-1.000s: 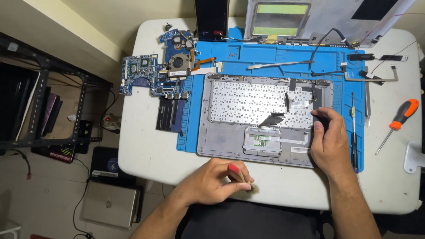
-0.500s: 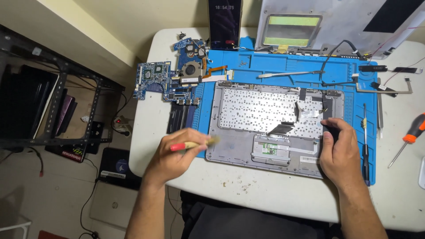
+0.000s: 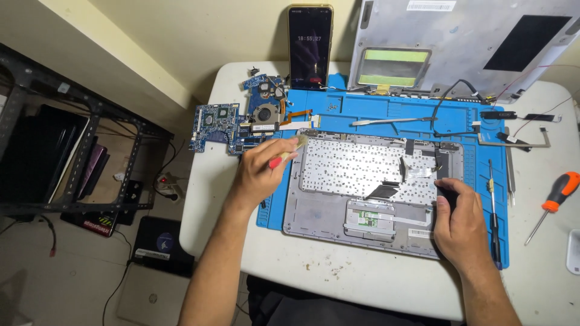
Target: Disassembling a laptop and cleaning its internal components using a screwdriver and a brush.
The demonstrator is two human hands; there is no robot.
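Bright, even overhead light; soft shadows fall beneath the forearms on the round white bench (image 3: 338, 271). Sharp focus, with slight bending at the edges.

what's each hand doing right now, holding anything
Left hand: closed on a red-handled brush at the laptop case corner.
Right hand: empty, resting flat on the case.

Home repair bench: blue mat (image 3: 386, 108), circuit boards (image 3: 211, 124), screwdriver (image 3: 553, 199).

A matt silvery plastic laptop shell (image 3: 320, 211) is lying mid-frame on a smooth blue rubbery mat (image 3: 417, 111), beside a glossy glass phone (image 3: 309, 45) standing at upper centre.
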